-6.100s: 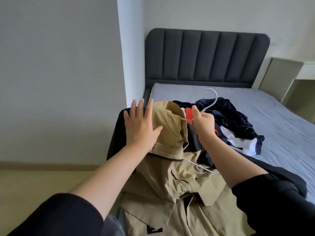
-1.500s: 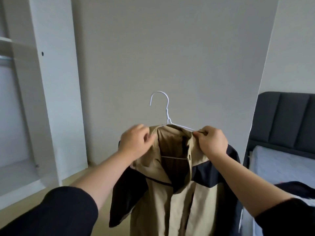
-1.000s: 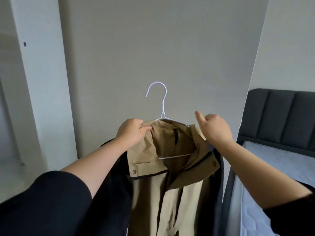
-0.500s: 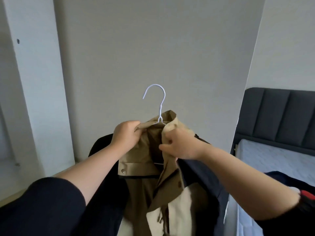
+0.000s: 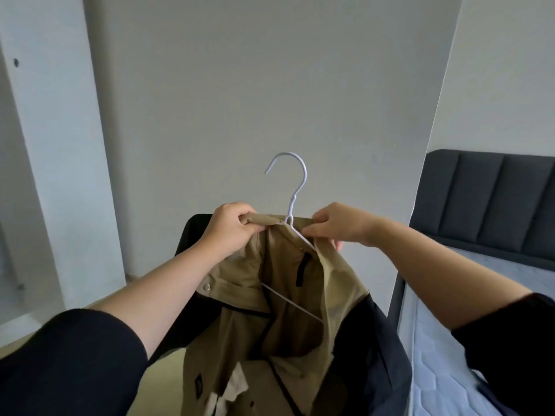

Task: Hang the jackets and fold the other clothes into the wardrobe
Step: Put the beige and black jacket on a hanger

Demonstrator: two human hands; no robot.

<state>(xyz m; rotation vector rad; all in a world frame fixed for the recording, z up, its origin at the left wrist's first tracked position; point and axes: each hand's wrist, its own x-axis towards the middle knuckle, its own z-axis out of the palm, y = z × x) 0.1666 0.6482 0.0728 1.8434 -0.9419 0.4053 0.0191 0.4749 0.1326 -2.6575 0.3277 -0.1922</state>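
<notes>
1. Left hand (image 5: 232, 228) is curled tight round a bunched bit of collar on the tan jacket with black side panels (image 5: 270, 340), just left of the hanger's neck.
2. Right hand (image 5: 336, 225) pinches the other side of the collar, thumb and fingers closed on the fabric, right next to the wire.
3. The thin white wire hanger (image 5: 304, 175) sits inside the jacket. Its hook pokes up between the two hands with the open end pointing left, and the bottom bar shows through the neck opening.
4. So the jacket's up in the air, hanging off both hands with its front open, in front of a plain grey wall (image 5: 270, 85).
5. Both arms have black sleeves (image 5: 69, 364) pushed up the forearm.
6. A white wardrobe side panel (image 5: 60, 145) stands off to the left. On the right are a dark grey padded headboard (image 5: 486, 199) and a pale blue-grey mattress (image 5: 435, 340).
</notes>
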